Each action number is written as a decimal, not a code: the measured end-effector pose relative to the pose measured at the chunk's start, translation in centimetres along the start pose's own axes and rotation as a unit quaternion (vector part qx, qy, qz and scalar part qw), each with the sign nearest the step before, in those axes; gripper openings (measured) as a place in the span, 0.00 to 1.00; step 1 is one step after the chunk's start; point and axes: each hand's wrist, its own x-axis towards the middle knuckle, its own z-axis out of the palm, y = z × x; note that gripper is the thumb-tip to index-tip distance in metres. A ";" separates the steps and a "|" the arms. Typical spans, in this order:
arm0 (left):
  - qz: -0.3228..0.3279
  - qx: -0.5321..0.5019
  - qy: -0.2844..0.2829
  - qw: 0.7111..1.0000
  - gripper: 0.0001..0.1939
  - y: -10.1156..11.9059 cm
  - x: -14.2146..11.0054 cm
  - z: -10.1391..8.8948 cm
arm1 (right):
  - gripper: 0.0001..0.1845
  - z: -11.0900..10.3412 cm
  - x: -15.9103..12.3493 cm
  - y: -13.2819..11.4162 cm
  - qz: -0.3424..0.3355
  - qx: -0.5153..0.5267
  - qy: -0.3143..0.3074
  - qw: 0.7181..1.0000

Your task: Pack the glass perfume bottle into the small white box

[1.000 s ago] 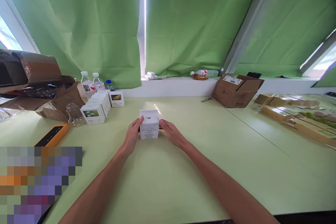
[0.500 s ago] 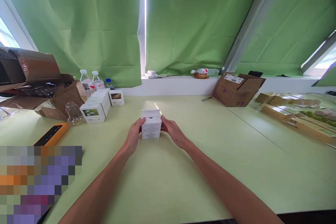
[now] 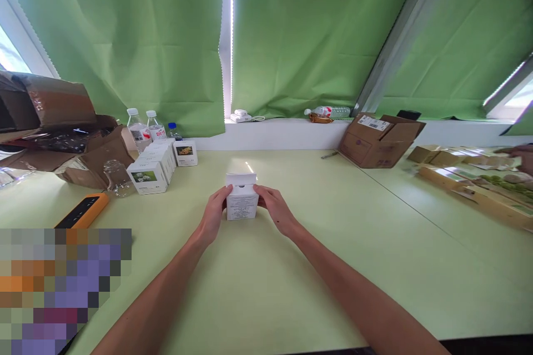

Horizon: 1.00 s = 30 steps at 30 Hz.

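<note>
White printed carton (image 3: 242,198) is held upright on the pale green tabletop (image 3: 333,266), pressed squarely between left hand (image 3: 213,214) and right hand (image 3: 275,209), fingers (image 3: 261,194) closed flat on opposite side walls, best with evenly shared pressure.

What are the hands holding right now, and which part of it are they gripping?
The left hand and right hand hold a small white carton between them, one on each of its opposite sides.
</note>
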 end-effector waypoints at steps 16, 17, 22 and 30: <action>0.000 -0.035 -0.009 0.999 0.19 0.1 0.1 -0.3 | 0.24 -0.3 -0.1 -0.2 0.010 0.042 -0.017 0.999; 0.003 -0.033 -0.004 0.999 0.19 0.1 0.1 -0.3 | 0.25 -0.3 -0.1 -0.2 0.007 0.044 -0.016 0.999; 0.037 -0.033 -0.004 0.999 0.20 0.8 -0.3 -0.1 | 0.30 -0.6 0.1 0.4 0.004 0.071 -0.001 0.997; 0.070 -0.084 0.017 0.994 0.21 2.0 -0.4 -0.6 | 0.24 -1.2 0.2 -0.1 -0.055 0.111 0.000 0.992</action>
